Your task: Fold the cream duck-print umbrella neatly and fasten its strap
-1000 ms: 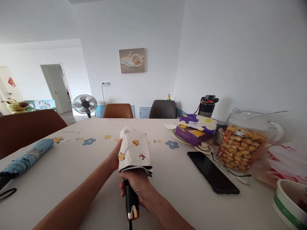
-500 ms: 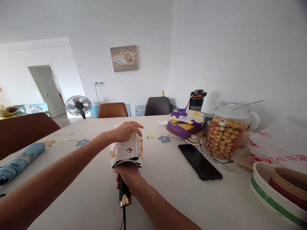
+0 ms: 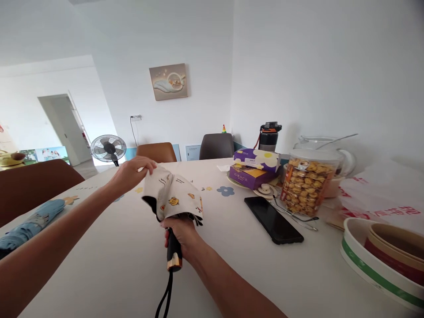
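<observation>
A folded white umbrella (image 3: 177,194) with small yellow cartoon prints is held above the table in front of me. Its black handle (image 3: 174,251) has a gold-coloured end and a black wrist strap hanging down. My right hand (image 3: 182,234) is wrapped round the upper handle and the base of the cloth. At the far left of the cloth, my left hand (image 3: 134,172) pinches a fold of it and pulls it outward, showing the black underside. A second, blue umbrella (image 3: 31,225) lies rolled up on the left of the table.
On the right lie a black phone (image 3: 273,219) and a pair of glasses (image 3: 296,214). Behind them stand a snack jar (image 3: 306,183), a purple box (image 3: 250,176), a tissue pack (image 3: 256,159) and a dark bottle (image 3: 268,137). Bowls (image 3: 374,269) fill the near right corner of the table (image 3: 109,265).
My left hand has moved left from over the top of the umbrella and taken a fold of cloth. The cloth is now spread wider. My right hand keeps its hold.
</observation>
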`<action>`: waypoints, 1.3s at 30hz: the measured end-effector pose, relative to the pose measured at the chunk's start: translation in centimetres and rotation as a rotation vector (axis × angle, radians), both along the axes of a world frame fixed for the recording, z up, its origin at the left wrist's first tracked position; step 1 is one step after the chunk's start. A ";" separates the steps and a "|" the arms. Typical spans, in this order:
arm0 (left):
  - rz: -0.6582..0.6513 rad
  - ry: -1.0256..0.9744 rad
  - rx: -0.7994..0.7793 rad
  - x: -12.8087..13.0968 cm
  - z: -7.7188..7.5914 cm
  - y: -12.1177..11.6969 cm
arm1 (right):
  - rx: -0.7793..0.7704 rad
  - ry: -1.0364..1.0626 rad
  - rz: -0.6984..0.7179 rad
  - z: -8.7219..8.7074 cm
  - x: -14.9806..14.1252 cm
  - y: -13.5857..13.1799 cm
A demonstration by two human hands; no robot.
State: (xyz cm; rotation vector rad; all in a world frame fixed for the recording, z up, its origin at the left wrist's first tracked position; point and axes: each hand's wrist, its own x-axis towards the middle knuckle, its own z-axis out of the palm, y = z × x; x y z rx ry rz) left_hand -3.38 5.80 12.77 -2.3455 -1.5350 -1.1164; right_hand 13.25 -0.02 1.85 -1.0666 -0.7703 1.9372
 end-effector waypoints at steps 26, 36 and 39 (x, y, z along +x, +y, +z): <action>0.138 -0.721 -0.342 -0.3 -11.9 -6.1 | 0.053 -0.184 0.109 0.1 0.4 0.2; -0.087 -1.377 -0.654 6.1 -10.3 -1.4 | 0.035 -0.164 0.103 0.7 0.2 -0.3; -0.131 -1.513 -0.802 6.4 -9.9 -1.7 | -0.025 -0.097 0.130 0.9 0.2 -0.2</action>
